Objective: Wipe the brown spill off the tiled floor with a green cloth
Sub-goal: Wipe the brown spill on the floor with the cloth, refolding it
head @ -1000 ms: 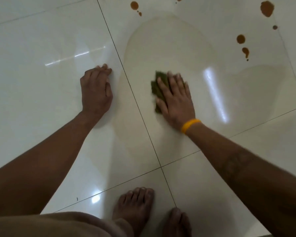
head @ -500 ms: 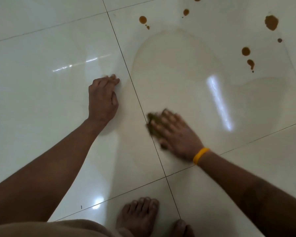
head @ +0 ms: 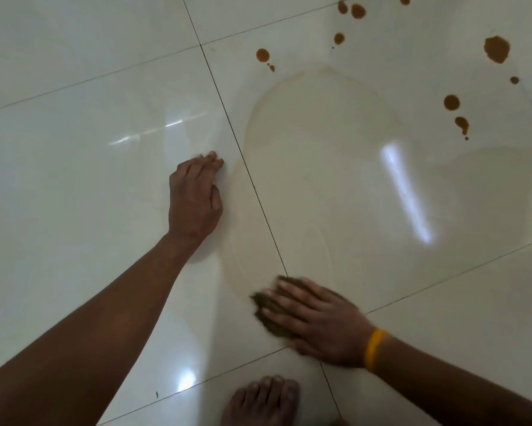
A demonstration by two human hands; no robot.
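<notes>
Brown drops [head: 497, 50] lie up and to the right of both hands, scattered along the far edge of a pale wet film [head: 320, 167] on the tiled floor [head: 74, 149]. Right hand [head: 317, 321] is flat, fingers spread, pressing the green cloth [head: 266, 305] to the floor at the near end of the film, just beside the tile joint [head: 258, 198]; cloth mostly hidden under the fingers and blurred. Left hand [head: 195, 199] is open, palm down, braced on the neighbouring tile left of the joint, holding nothing.

Film runs long from near-left to far-right; the drops sit beyond its far end, well apart from the cloth. Right hand is the nearer one, on the same tile as most drops. Judgement: next stroke needs a long reach forward and right. Floor that way is open; bare foot [head: 261, 401] is close behind the cloth, so little room to pull back
</notes>
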